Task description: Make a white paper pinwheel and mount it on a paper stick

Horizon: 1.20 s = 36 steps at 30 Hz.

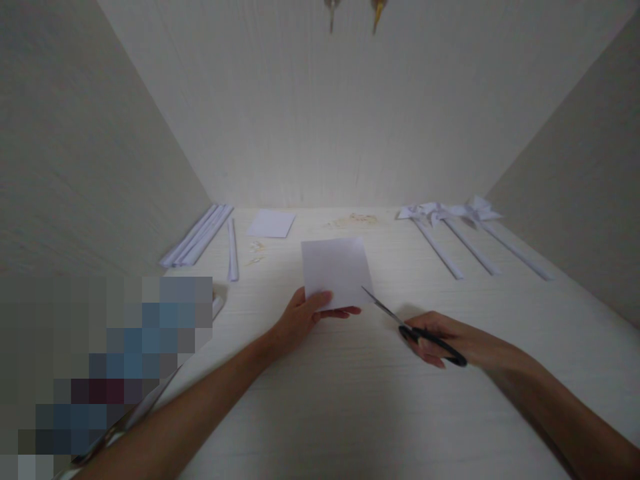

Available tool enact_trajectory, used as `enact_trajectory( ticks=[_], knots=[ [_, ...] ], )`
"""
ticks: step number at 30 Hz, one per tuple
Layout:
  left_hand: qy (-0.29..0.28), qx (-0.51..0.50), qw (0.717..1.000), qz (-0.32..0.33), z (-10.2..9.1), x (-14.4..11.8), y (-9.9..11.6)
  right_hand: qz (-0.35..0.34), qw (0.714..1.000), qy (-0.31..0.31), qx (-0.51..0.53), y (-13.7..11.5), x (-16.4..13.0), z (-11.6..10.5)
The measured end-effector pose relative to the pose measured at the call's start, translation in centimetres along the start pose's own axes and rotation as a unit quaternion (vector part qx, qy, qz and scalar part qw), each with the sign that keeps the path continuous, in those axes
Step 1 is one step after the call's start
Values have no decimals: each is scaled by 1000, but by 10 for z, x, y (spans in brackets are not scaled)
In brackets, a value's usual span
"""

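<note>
The left hand (300,319) has its grip clamped on the near edge of a white paper square (336,271), thumb on top and fingers beneath, so that the sheet is lifted a little off the pale desk (350,400). The right hand (440,341) has its grip closed through the black handles of a pair of scissors (415,330), whose blades, close together, point up and left with the tip just beside the paper square's near right corner. Behind the paper square and to its left lies a smaller white sheet (271,224) flat on the desk; farther left of the square lies a bundle of rolled paper sticks (197,244). To the square's right, well apart, lie three paper pinwheels (450,217) on long sticks.
</note>
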<state>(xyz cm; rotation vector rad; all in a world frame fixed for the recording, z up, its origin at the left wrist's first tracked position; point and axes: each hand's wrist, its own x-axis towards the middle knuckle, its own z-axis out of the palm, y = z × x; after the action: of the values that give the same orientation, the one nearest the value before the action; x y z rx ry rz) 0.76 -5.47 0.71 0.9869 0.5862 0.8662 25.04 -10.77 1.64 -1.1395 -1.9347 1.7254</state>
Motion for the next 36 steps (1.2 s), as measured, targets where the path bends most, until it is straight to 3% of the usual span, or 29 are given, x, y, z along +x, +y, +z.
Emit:
enact_trajectory(
  ticks=[28,36],
  knots=[
    [-2,-2,1000,6,0,0,-1,41,999,5,-31,-6,-1,4],
    [-25,4,1000,11,-1,0,-2,41,998,6,-46,-6,-2,4]
  ],
)
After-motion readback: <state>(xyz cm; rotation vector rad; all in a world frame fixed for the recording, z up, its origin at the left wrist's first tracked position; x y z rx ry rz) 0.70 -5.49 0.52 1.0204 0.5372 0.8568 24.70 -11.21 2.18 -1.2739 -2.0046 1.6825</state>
